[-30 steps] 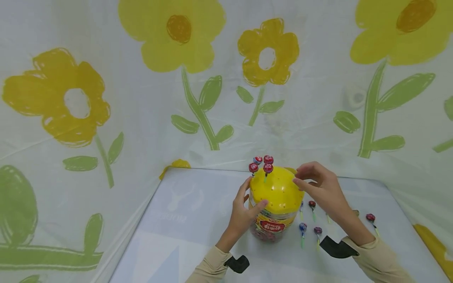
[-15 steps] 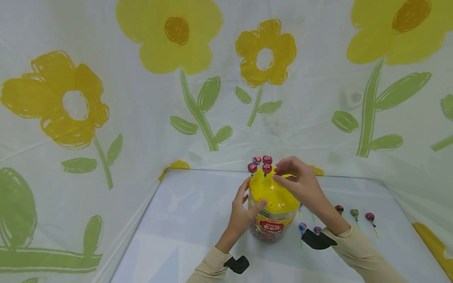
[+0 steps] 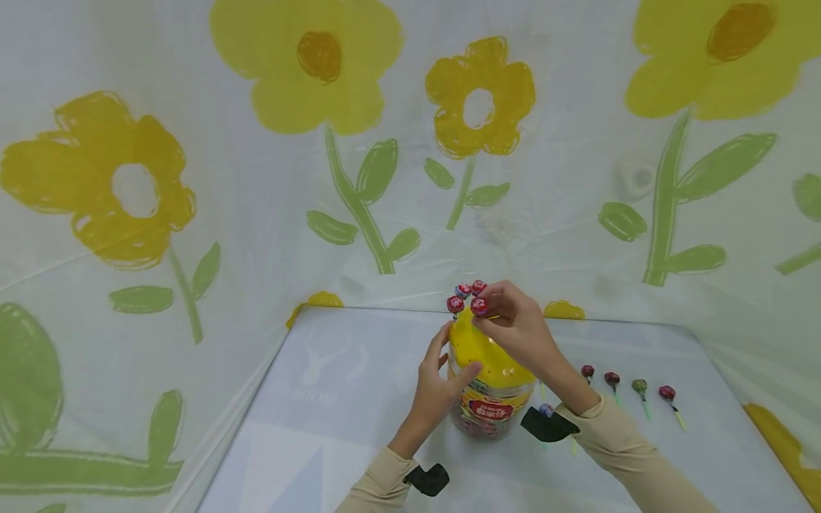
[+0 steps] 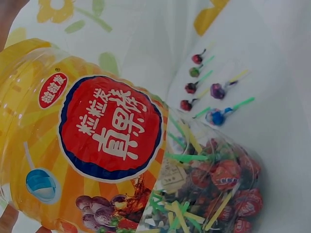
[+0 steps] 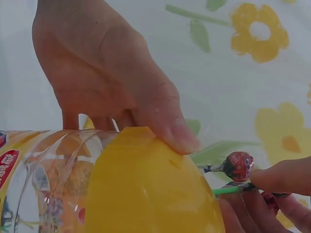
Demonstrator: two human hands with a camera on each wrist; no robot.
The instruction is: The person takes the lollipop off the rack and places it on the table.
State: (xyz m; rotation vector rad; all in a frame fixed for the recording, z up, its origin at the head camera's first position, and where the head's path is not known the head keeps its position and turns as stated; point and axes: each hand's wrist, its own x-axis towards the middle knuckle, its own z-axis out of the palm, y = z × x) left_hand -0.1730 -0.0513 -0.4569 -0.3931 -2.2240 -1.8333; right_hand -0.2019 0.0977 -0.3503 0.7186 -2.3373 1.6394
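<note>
From my remote feed, I count four round, wrapped lollipops (image 3: pixel 455 304) standing in the yellow plastic domed lid (image 3: pixel 471 349) of a clear, orange-labelled plastic jar (image 3: pixel 490 410). The right hand's (image 3: pixel 516 324) fingers pinch one by its green stick (image 5: pixel 228 190), near the head; the left hand's (image 3: pixel 436 385) fingers grip the jar. I judge this partly done: at least six loose lollipops (image 4: pixel 218 91) lie on the table (image 3: pixel 288 427).

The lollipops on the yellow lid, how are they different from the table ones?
The lid lollipops stand up; the table lollipops lie down. The lid lollipops crowd close together; the table lollipops are spread apart. The right hand touches a lid lollipop but no table lollipop. Both have round heads on sticks.
</note>
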